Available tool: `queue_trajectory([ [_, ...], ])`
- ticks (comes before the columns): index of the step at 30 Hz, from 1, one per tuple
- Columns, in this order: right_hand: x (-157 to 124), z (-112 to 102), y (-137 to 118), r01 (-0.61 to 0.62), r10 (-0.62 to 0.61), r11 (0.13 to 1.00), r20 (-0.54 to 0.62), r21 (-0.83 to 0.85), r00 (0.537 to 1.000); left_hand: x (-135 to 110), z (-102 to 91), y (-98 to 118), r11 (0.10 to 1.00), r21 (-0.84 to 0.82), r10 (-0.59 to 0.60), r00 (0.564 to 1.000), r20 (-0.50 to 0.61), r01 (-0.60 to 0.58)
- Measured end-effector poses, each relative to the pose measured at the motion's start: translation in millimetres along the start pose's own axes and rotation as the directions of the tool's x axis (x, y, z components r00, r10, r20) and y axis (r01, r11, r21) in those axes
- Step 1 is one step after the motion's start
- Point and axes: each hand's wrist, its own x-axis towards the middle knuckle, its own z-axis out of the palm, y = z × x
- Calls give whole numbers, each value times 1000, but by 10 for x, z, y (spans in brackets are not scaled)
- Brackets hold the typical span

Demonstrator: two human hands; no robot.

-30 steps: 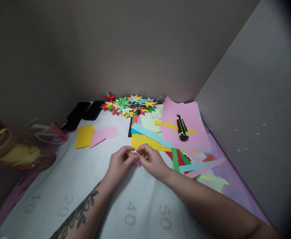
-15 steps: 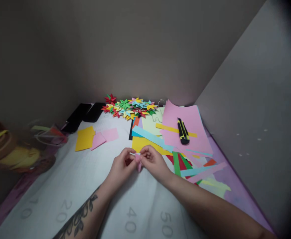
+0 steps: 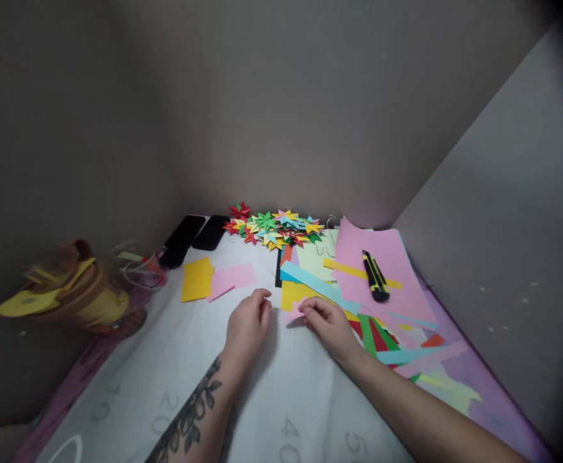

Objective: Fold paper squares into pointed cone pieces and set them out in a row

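Right hand (image 3: 332, 329) pinches pink paper (image 3: 293, 314); left hand (image 3: 247, 323), half open, seems empty. Likely folding; creasing needs both.

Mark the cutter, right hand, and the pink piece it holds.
Cutter (image 3: 375, 276): head view, middle of its body.
Right hand (image 3: 330, 326): head view, back of the hand.
Pink piece (image 3: 294, 313): head view, exposed part beyond the hand.

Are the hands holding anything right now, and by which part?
The right hand pinches a small pink paper piece by its right end; nothing shows held in the left hand.
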Motion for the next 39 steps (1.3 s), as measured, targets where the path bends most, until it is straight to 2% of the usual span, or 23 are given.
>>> queue_trajectory([
  [2,122,62,-63,22,-23,996,-10,-87,1000,88,-62,-118,987,162,0,995,-99,17],
  [4,307,164,-118,69,-68,970,14,-234,998,165,-92,-222,964,264,41,990,-135,-4],
  [6,534,300,-148,190,-159,890,107,-415,981,209,-95,-290,941,337,87,987,-136,-36],
  [10,946,567,-99,295,-209,804,220,-516,953,199,-88,-329,902,428,120,987,-105,-64],
  [14,1122,675,35,338,-221,709,261,-619,940,173,-102,-341,895,445,67,994,-91,-20],
  [19,1099,655,148,344,-225,641,261,-686,939,199,-97,-358,904,427,35,998,-58,-7],
  [24,956,658,113,337,-218,600,257,-726,942,219,-110,-360,908,418,12,1000,-6,-8],
  [30,755,705,65,422,-212,460,365,-781,907,226,-129,-359,901,433,4,997,75,-36],
  [36,716,675,75,493,-170,456,471,-741,865,205,-142,-356,900,433,1,993,120,-53],
  [39,697,594,61,548,-179,470,533,-692,827,195,-157,-364,906,421,-3,992,123,-50],
])
